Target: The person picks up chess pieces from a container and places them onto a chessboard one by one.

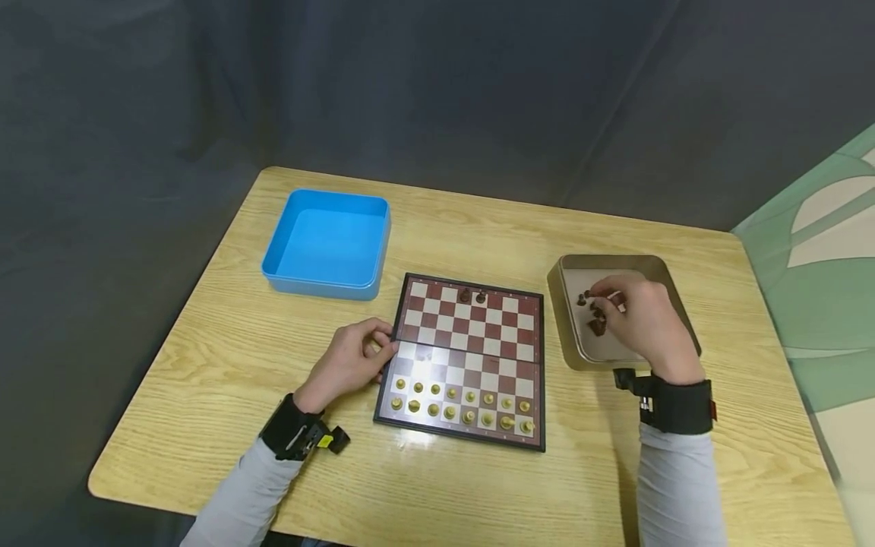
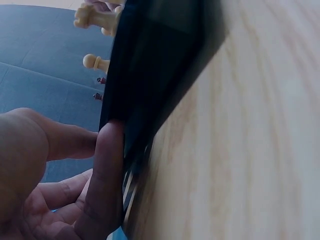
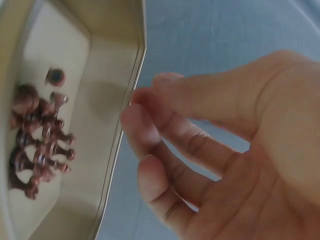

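My left hand [image 1: 352, 353] holds the left edge of a folding chessboard [image 1: 472, 377], with thumb and finger at its rim in the left wrist view. Two rows of light chess pieces [image 1: 468, 416] stand along its near side, and two dark chess pieces [image 1: 481, 297] on its far row. Over a metal tin [image 1: 570, 330] at the right is my right hand [image 1: 645, 315], thumb and fingertips close together. No piece shows between the fingers in the right wrist view. A pile of dark chess pieces [image 3: 47, 142] lies inside the tin.
A blue box [image 1: 321, 289] stands on the wooden table [image 1: 225, 380] at the back left, beyond the left hand. Dark cloth [image 1: 437, 99] hangs behind the table's far edge. At the right is a green patterned surface [image 1: 834, 304].
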`<state>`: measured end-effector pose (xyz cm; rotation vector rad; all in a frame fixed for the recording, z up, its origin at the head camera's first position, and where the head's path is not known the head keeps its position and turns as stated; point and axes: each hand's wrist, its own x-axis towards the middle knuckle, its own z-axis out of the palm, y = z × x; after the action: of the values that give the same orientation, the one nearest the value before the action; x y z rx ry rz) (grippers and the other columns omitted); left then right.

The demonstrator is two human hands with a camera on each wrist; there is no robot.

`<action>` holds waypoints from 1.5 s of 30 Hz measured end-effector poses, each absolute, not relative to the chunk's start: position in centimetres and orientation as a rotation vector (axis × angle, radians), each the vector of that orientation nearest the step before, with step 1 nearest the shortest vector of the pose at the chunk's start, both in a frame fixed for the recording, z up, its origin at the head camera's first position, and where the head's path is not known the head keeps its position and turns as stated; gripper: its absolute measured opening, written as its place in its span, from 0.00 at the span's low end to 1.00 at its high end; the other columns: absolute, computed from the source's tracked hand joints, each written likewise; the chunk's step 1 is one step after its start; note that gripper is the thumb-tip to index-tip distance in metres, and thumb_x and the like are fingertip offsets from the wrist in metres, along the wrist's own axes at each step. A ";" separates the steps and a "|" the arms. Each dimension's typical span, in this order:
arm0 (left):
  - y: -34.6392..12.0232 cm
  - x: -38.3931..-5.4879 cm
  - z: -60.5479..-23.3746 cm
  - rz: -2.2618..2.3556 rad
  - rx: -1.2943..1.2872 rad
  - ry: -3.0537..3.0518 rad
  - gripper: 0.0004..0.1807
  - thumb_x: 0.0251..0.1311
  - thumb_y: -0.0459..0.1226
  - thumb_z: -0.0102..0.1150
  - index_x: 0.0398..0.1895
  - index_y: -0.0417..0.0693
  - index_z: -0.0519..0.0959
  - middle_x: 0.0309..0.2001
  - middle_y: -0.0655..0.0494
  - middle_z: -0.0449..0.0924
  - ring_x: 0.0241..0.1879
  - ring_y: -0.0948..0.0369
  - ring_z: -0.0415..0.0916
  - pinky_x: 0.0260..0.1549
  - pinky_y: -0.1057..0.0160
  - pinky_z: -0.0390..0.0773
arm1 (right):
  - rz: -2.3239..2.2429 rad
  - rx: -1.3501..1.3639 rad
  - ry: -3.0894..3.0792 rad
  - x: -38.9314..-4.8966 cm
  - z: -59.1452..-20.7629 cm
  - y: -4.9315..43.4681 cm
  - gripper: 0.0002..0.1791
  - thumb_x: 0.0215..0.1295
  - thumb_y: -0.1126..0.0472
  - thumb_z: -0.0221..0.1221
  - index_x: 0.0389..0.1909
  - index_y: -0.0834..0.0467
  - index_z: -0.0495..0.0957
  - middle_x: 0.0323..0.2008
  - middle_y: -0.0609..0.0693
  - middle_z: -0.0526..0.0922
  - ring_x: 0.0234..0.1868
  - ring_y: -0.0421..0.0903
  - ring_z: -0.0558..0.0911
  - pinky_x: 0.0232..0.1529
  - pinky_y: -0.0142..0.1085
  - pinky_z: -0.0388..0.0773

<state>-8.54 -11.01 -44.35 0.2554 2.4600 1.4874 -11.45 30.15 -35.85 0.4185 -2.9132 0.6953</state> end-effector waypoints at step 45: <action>-11.1 -8.6 -44.6 1.502 0.269 2.441 0.13 0.53 0.41 0.57 0.41 0.49 0.71 0.29 0.57 0.74 0.14 0.60 0.73 0.10 0.64 0.74 | 0.668 -0.004 -3.213 -12.4 -38.6 34.8 0.12 0.45 0.73 0.55 0.34 0.61 0.76 0.30 0.57 0.77 0.29 0.50 0.75 0.24 0.39 0.71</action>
<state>-8.63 -11.13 -44.61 0.2694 2.4408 1.5016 -12.40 34.79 -38.64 -0.0036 -3.2133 0.6677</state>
